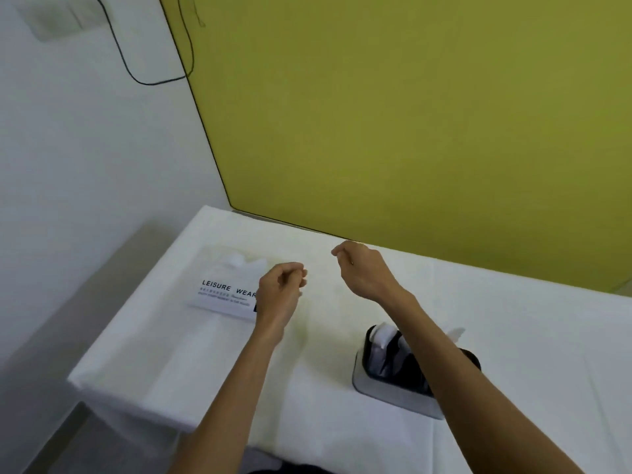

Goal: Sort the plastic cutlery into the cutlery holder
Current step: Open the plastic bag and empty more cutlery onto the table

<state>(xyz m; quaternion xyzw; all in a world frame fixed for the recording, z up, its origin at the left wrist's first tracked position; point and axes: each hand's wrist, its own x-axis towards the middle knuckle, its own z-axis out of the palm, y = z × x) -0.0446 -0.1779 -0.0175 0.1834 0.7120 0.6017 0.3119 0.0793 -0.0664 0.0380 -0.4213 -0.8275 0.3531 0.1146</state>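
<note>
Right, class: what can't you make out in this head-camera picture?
Head view, cutlery holder: right part hidden behind the right forearm.
Head view, bag: contents only pale blurs.
Head view, left hand, right hand: curled fingers hide whether either holds anything.
Head view, label: small print too small.

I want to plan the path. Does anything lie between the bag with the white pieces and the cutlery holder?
Nothing visible lies on the cloth between the bag and the cutlery holder; only the right forearm crosses above the holder.
</note>
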